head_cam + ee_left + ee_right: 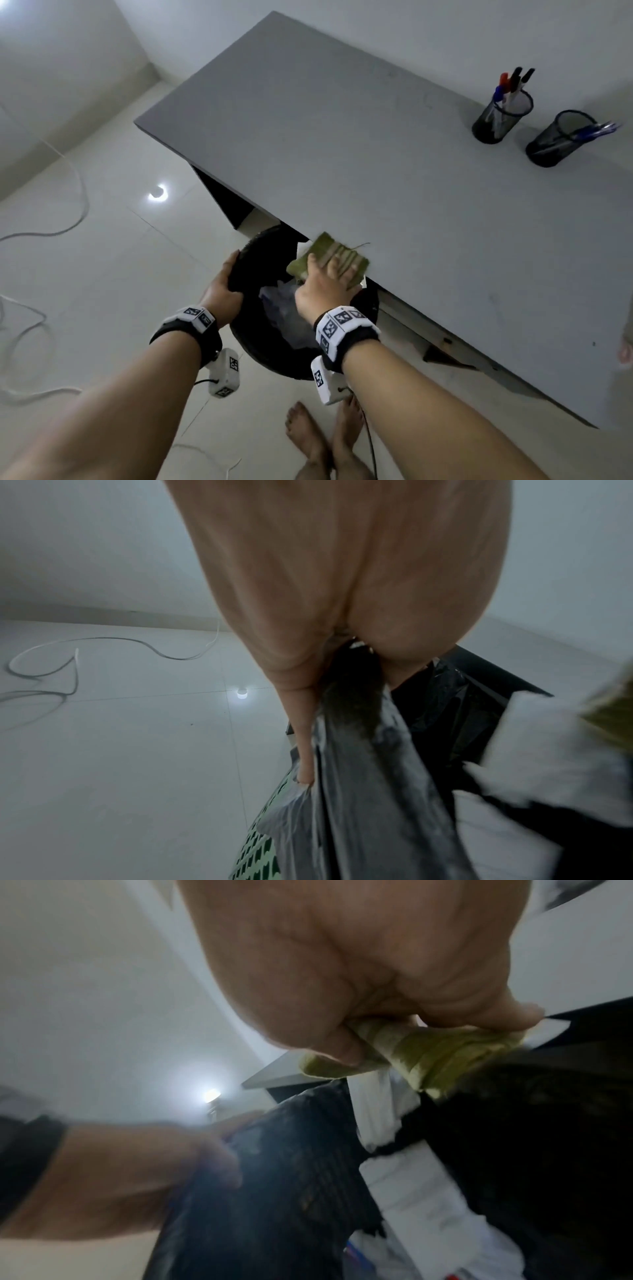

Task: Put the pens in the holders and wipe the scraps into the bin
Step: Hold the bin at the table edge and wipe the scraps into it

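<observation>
The right hand [329, 284] pinched the green cloth [330, 260] at the bench [376, 164] edge, over the bin [274, 346]; the left hand [222, 291] gripped its rim, white scraps [411, 1191] inside, pens [510, 85] in holders [501, 116].

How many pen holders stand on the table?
2. One pen holder stands at the far right of the table with markers upright; the other holder is just right of it, nearer.

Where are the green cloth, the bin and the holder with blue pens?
green cloth [310, 265]: head view, bare left corner.
bin [245, 255]: head view, black rim by the left hand.
holder with blue pens [551, 149]: head view, mesh wall.
</observation>
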